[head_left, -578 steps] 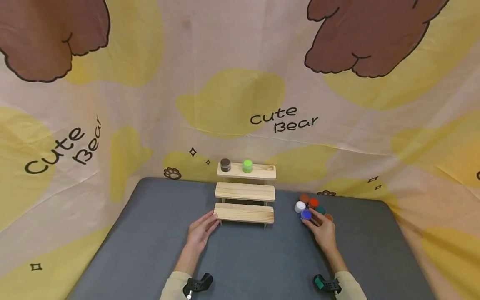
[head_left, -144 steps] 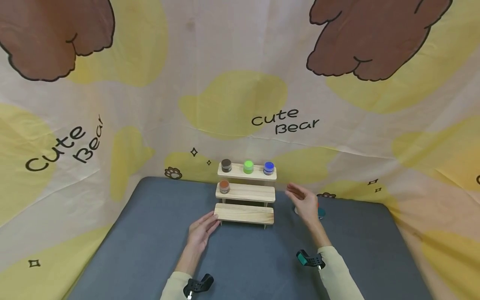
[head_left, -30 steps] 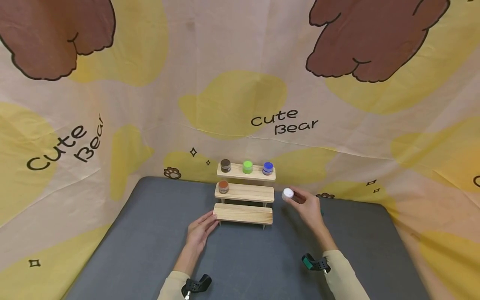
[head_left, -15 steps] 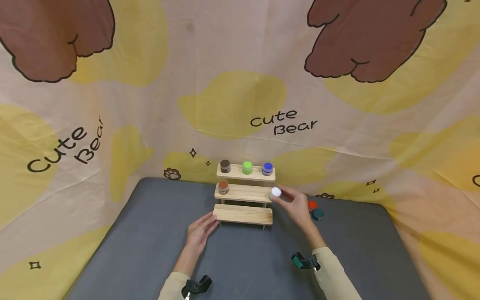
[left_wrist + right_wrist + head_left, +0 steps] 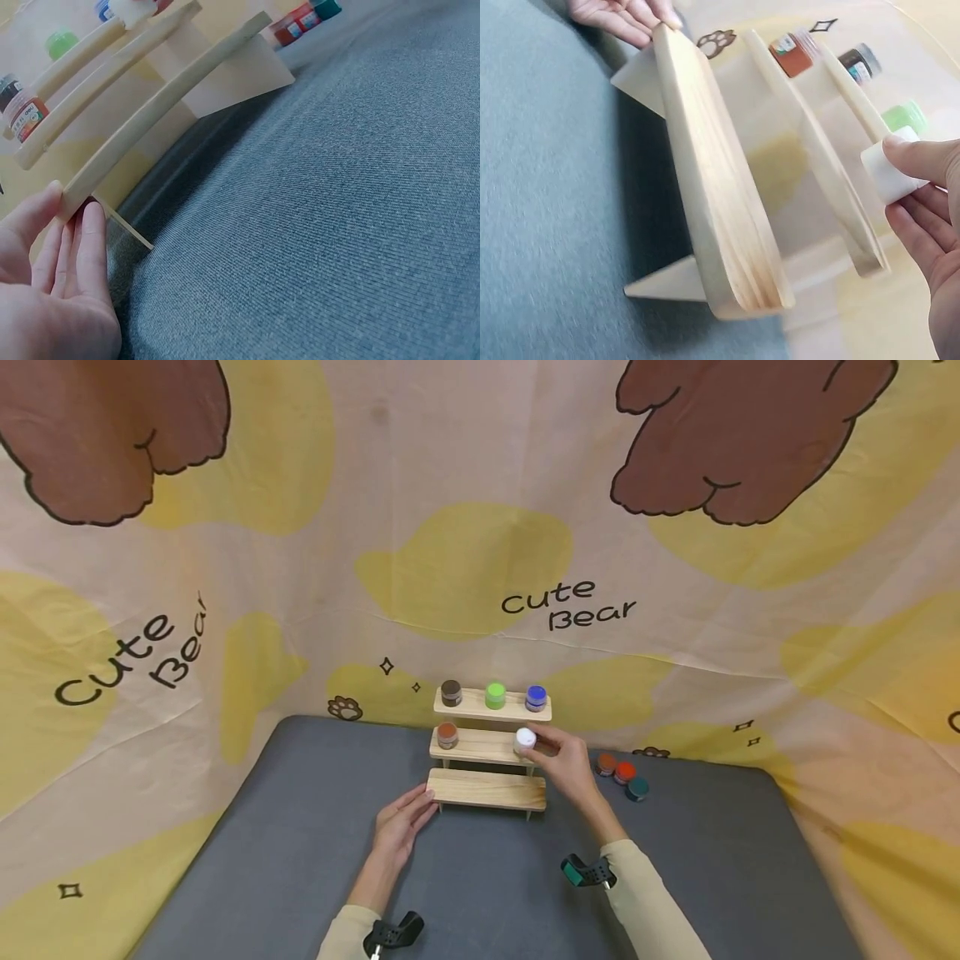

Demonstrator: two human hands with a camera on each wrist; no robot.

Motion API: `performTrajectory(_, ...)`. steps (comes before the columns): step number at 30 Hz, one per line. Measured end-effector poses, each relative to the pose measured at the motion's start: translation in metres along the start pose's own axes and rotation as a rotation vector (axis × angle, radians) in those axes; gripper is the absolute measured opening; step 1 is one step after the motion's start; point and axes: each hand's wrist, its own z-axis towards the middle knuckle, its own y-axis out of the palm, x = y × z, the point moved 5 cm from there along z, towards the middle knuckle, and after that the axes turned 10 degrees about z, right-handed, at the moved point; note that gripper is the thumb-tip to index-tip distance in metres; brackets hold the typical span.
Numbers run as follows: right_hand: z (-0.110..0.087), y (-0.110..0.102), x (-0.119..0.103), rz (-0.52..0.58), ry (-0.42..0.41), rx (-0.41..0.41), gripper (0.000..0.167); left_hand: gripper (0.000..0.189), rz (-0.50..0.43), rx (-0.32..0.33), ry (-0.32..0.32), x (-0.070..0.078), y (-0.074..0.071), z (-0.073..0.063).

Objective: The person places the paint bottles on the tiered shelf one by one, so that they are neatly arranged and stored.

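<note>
A three-tier wooden display stand (image 5: 486,788) stands on the table. My left hand (image 5: 399,827) grips the left end of its lowest tier, thumb above and fingers beneath in the left wrist view. My right hand (image 5: 564,763) pinches a white paint jar (image 5: 525,739) at the right part of the middle tier; the right wrist view does not clearly show whether the jar touches the wood. A reddish-brown jar (image 5: 447,736) sits at that tier's left end. Along the top tier are a black jar (image 5: 451,693), a green jar (image 5: 495,696) and a blue jar (image 5: 536,698).
To the right of the stand, a brown-orange jar (image 5: 605,765), a red jar (image 5: 625,772) and a dark teal jar (image 5: 637,789) form a slanting row on the grey tabletop (image 5: 480,885). A printed cloth (image 5: 450,568) hangs close behind the stand.
My right hand has carried the white jar left to the middle tier. Earlier, the blue and reddish-brown jars came onto the stand. My left hand has kept its place.
</note>
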Motion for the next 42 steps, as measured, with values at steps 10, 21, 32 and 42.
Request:
performTrajectory(10, -0.003, 0.036, -0.030, 0.036, 0.032, -0.079, 0.041, 0.052, -0.002, 0.002, 0.015, -0.003, -0.003, 0.001)
performTrajectory(21, 0.007, 0.052, -0.008, 0.038, 0.023, -0.062, 0.043, 0.050, -0.012, -0.006, 0.019, -0.004, -0.004, 0.002)
performTrajectory(32, 0.013, 0.056, 0.004, -0.003, 0.028, -0.049, 0.041, 0.051, -0.003, -0.023, 0.027, -0.005, 0.000, 0.003)
performTrajectory(42, 0.014, 0.055, 0.002, 0.049, 0.040, -0.017, 0.043, 0.051, -0.023, -0.009, 0.019, -0.004, 0.000, 0.003)
